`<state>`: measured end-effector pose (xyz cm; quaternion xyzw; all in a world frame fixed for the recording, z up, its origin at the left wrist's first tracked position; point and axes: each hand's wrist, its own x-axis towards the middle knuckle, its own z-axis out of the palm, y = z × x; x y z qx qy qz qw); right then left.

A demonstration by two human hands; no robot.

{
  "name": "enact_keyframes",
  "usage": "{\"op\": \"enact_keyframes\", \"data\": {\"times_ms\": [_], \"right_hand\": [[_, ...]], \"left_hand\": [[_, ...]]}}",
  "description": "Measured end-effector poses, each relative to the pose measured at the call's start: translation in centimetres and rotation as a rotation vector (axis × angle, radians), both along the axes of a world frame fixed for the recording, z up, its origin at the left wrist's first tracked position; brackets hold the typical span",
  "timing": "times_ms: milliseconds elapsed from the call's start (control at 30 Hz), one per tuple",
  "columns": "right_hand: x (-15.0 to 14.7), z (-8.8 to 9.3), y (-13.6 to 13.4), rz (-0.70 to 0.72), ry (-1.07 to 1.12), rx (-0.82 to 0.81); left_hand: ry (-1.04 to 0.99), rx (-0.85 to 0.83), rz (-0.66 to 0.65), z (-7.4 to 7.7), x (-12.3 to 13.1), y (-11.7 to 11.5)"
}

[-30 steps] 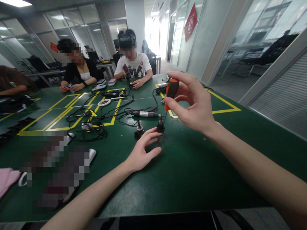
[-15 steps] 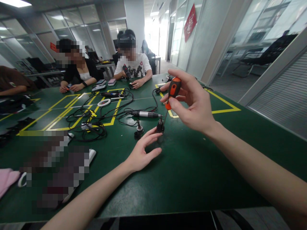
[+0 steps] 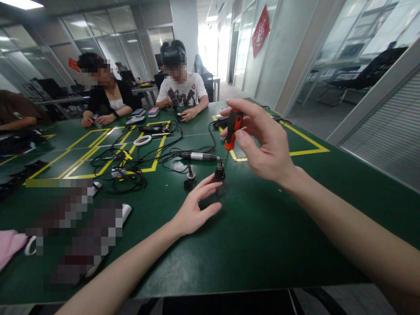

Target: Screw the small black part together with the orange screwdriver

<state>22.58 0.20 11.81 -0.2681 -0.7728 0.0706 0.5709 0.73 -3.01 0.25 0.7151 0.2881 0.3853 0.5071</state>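
Observation:
My right hand (image 3: 262, 140) grips a screwdriver (image 3: 234, 127) with a black and orange handle, tilted slightly, its thin shaft pointing down. The tip reaches the edge of a small black and metal cylindrical part (image 3: 219, 170) standing on the table; whether it sits in a screw I cannot tell. Fingertips of my left hand (image 3: 198, 208) rest against the base of that part, with the thumb spread away. Just left of it stand a metal part with a thin stem (image 3: 190, 174) and a small black ring-like piece (image 3: 188, 185).
A silver and black pen-shaped power tool (image 3: 198, 156) lies behind the parts, its cable among tangled black cords (image 3: 131, 179). Yellow tape (image 3: 311, 151) marks the green table (image 3: 262, 253). A white tape roll (image 3: 142, 140) lies farther back. Two people (image 3: 182, 87) sit across the table.
The screwdriver handle has turned and shifted slightly left and down, and my right-hand fingers have moved around it. My left hand and the cylindrical part stay put.

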Motion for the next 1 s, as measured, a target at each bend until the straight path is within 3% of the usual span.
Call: {"op": "enact_keyframes", "data": {"times_ms": [433,767,1000], "right_hand": [[-0.15,0.22,0.01,-0.077,-0.005,0.078],[-0.13,0.00,0.17,0.022,0.025,0.029],[-0.32,0.07,0.07,0.005,0.053,0.037]], "left_hand": [[-0.008,0.002,-0.001,-0.03,0.04,0.02],[-0.005,0.002,0.012,-0.01,0.00,-0.02],[0.006,0.012,0.012,0.08,0.01,-0.05]]}}
